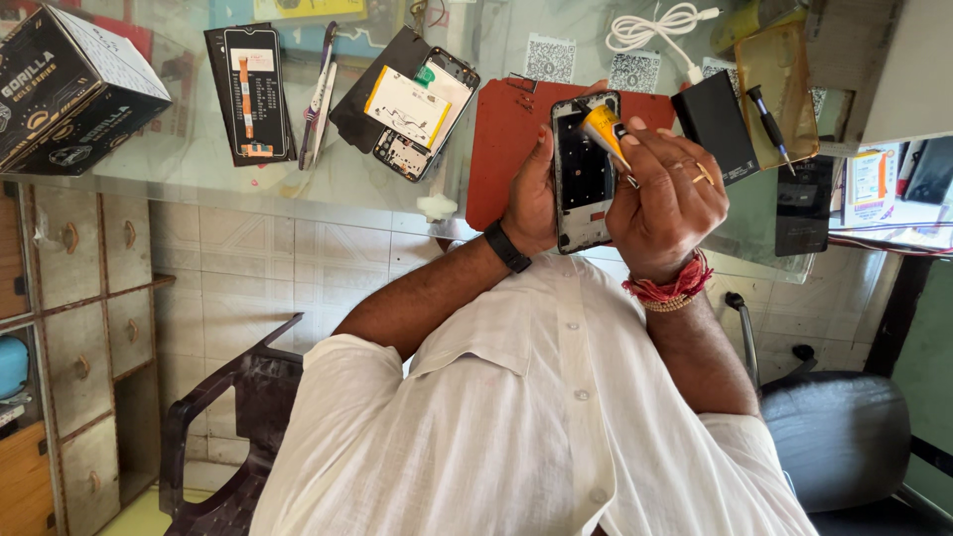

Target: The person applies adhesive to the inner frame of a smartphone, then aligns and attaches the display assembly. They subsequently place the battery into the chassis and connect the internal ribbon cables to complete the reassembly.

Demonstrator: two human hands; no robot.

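In the head view, the left hand [531, 199], with a black band at the wrist, is closed around the long edge of a bare phone frame [583, 169] and holds it upright above the edge of the glass surface [199, 149]. The right hand [665, 194], wearing a red thread bracelet, pinches a small yellow tube [604, 131], whose nozzle points down at the frame's upper right edge. Whether the tip touches the frame I cannot tell. The frame looks dark and stripped, with no screen or cover on the side that shows, so the work seems to be at the stage of running the tube along the rim. No bead of paste can be made out, and most of the rim appears still to be done. Behind the hands lies a red mat [511, 149]. At ten o'clock from the frame, well apart, an opened phone [412, 109] rests with its insides and a pale battery exposed, apparently still unclosed. At two o'clock, near the right hand, stands a black box [715, 124], and just beyond it a small screwdriver [769, 119] lies on a brownish tray. At one o'clock, farther off, a white cable [655, 25] is coiled.
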